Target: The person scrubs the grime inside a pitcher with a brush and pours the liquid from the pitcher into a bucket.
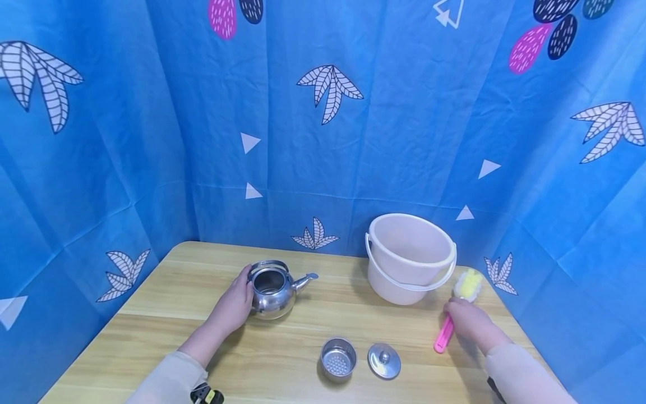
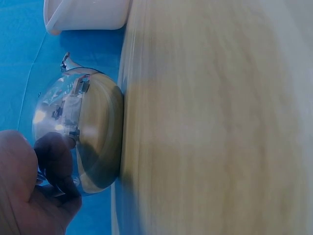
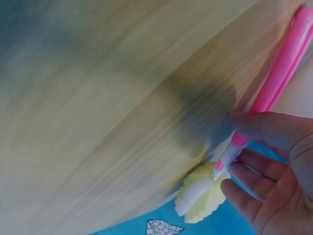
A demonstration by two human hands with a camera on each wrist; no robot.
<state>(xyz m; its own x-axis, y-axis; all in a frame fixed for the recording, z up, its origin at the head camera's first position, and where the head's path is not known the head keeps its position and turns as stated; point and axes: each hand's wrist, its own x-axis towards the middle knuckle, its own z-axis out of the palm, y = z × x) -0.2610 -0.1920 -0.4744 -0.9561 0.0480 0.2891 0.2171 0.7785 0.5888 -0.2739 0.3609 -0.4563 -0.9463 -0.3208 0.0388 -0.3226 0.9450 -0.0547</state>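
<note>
A shiny steel kettle stands lidless on the table, its spout pointing right. My left hand holds it at its left side, near the rim and handle; the exact finger contact is partly hidden. In the left wrist view, the kettle mirrors the fingers. My right hand pinches a sponge brush with a pink handle and a yellow and white head. The right wrist view has the thumb on one side of the pink handle and the fingers on the other.
Behind, at the right, stands a white bucket with its handle hanging at the front. A perforated steel strainer cup and a knobbed steel lid lie on the wooden table. Blue patterned cloth surrounds the table.
</note>
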